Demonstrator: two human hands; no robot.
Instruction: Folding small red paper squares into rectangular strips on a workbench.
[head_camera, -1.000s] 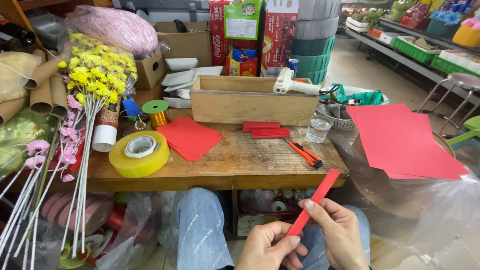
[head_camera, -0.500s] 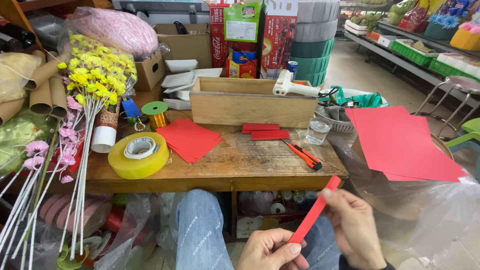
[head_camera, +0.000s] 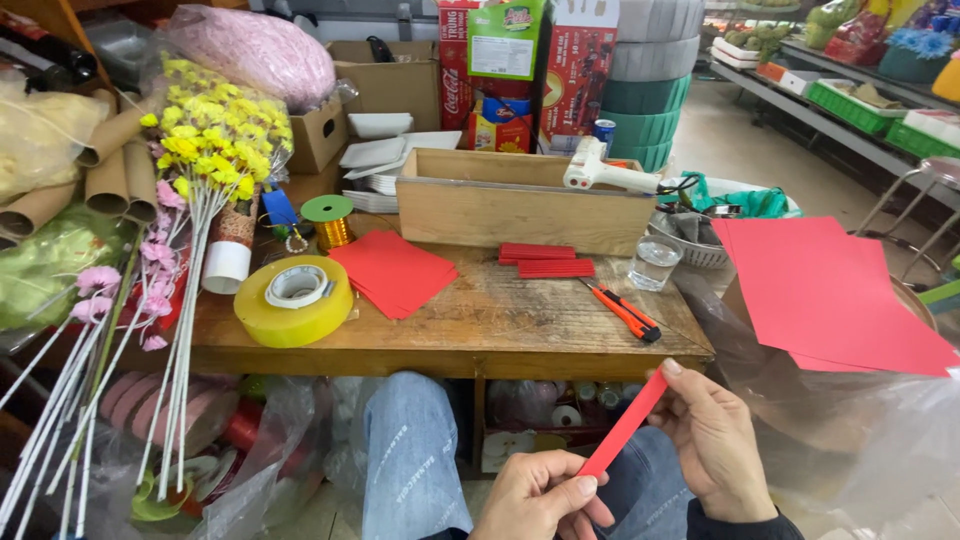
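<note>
Holding a folded red paper strip (head_camera: 622, 425) between both hands, low in front of the knees, below the near edge of the counter (head_camera: 480, 335). Long axis runs diagonal: near-left end down at the left hand (head_camera: 540, 500), far-right end up at the right hand (head_camera: 712, 440).

Left hand: thumb and forefinger pressed together on the lower end, pinching it. Right hand: fingers (head_camera: 668, 372) closed on the upper tip, thumb side hidden behind the strip, so can't tell how firm that grip is. Both hands touch the strip; neither is nearer, each owns one end. The middle of the strip spans free air between them, straight, no sag visible.

On the counter, well apart from the hands: two more red strips (head_camera: 545, 260) lying side by side just near of the wooden box (head_camera: 520, 205), long axes left-right. Orange utility knife (head_camera: 622, 310) lies to their right, closest counter item to the right hand. Stack of red paper squares (head_camera: 392, 272) sits left of centre, yellow tape roll (head_camera: 293, 300) further left. Large red sheets (head_camera: 830, 295) lie far right, off the counter.
</note>
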